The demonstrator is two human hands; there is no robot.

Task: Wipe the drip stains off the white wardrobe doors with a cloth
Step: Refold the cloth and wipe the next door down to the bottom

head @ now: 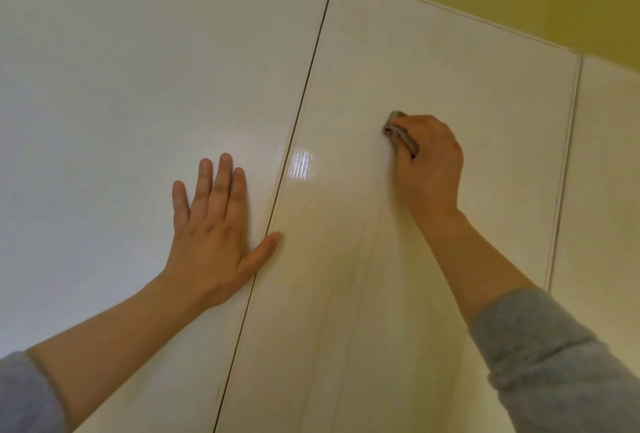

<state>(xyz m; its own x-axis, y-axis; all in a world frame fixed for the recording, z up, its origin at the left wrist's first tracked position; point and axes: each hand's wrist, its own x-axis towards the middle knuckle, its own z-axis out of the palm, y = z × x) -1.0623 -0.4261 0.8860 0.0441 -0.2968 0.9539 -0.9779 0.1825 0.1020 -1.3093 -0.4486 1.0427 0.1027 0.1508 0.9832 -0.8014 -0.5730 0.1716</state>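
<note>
On the middle door [433, 69], the right hand [429, 162] grips a mostly hidden cloth [402, 136]; the left hand [211, 225] lies flat alongside.

left hand [211, 242]: flat, fingers straight, forearm raised | right hand [429, 162]: fingers curled, grips cloth [403, 136]

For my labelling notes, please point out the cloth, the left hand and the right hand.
cloth [403, 138]: head view, grey fold beside the fingers.
left hand [211, 235]: head view, back of the hand.
right hand [433, 166]: head view, back of the hand.
</note>
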